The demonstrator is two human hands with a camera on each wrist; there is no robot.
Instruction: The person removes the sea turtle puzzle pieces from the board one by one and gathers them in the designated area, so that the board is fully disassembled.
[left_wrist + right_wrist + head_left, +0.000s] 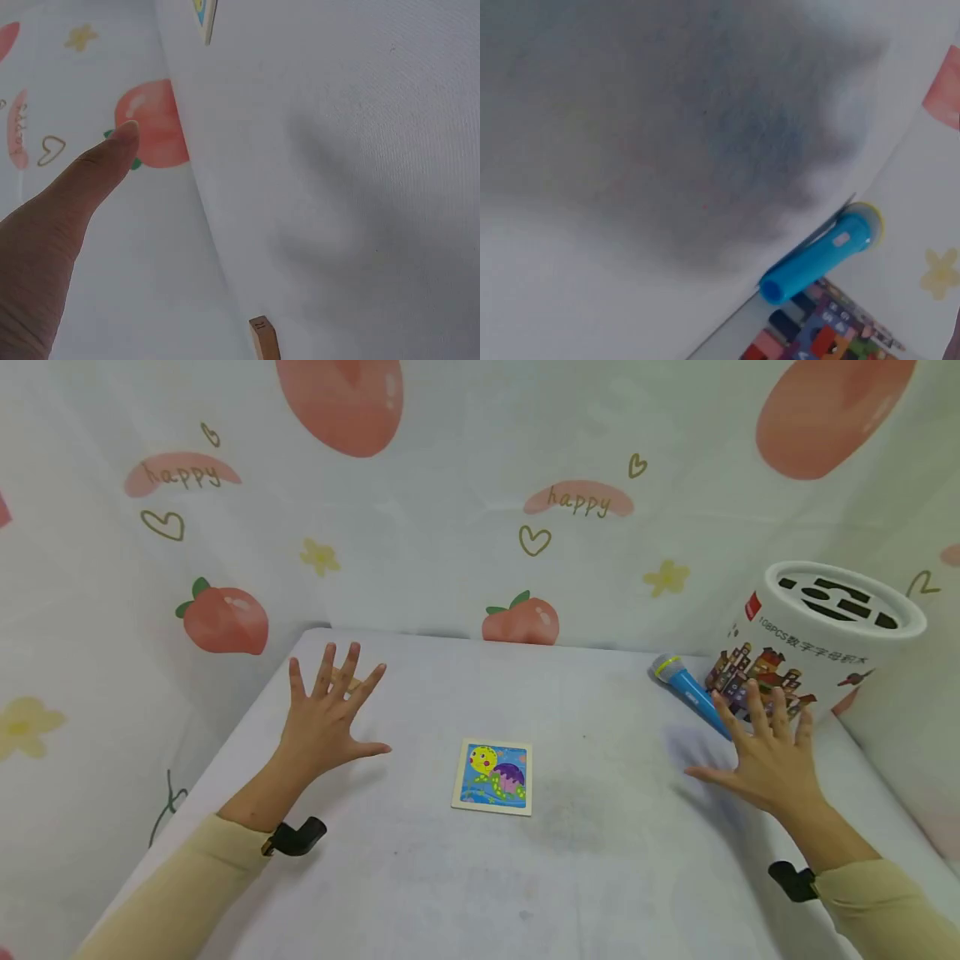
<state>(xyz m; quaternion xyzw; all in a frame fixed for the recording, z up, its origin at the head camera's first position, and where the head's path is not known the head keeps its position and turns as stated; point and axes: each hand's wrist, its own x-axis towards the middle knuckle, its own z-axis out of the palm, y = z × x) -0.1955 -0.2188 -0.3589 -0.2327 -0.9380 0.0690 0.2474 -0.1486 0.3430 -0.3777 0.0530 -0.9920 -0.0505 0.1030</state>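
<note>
My left hand [321, 727] is held over the left side of the table with fingers spread, holding nothing. Partly behind its fingers lies a small wooden block [347, 682], whose end also shows in the left wrist view [264, 337]. A square turtle picture puzzle [493, 777] lies flat between the two hands. Spread wide and holding nothing, my right hand [772, 760] hovers on the right, in front of a white bucket [795, 652]. Beside the bucket a blue toy microphone [693, 693] lies on the table; the right wrist view shows this microphone [817, 259] too.
The white-covered table [480, 885] meets a cloth backdrop [435, 543] printed with peaches, hearts and flowers. The tall bucket stands at the table's back right, near the right-hand cloth. Each wrist carries a small black device [298, 837].
</note>
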